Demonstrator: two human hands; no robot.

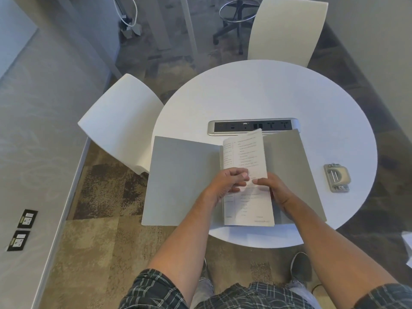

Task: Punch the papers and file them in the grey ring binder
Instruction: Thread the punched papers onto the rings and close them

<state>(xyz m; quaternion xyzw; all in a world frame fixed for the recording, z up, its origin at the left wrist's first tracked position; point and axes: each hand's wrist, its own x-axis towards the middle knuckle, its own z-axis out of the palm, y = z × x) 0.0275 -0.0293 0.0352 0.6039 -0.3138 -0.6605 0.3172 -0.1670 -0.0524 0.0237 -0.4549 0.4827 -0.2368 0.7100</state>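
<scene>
Over the binder's spine, left hand (230, 180) and right hand (273, 189) both pinch the papers (246, 175) mid-sheet, apparently steadying the stack over the rings, which stay hidden underneath. Grey ring binder (182, 181) lies open flat, its left cover overhanging the round table (256, 94). Hole punch (337, 178) sits well apart at right, with bare tabletop between.

You are facing a matt grey card ring binder (182, 179) holding thin printed paper sheets (246, 157), a brushed-metal hole punch (337, 178), a smooth matt white table (256, 94) and a rough, mottled carpet (95, 241).
</scene>
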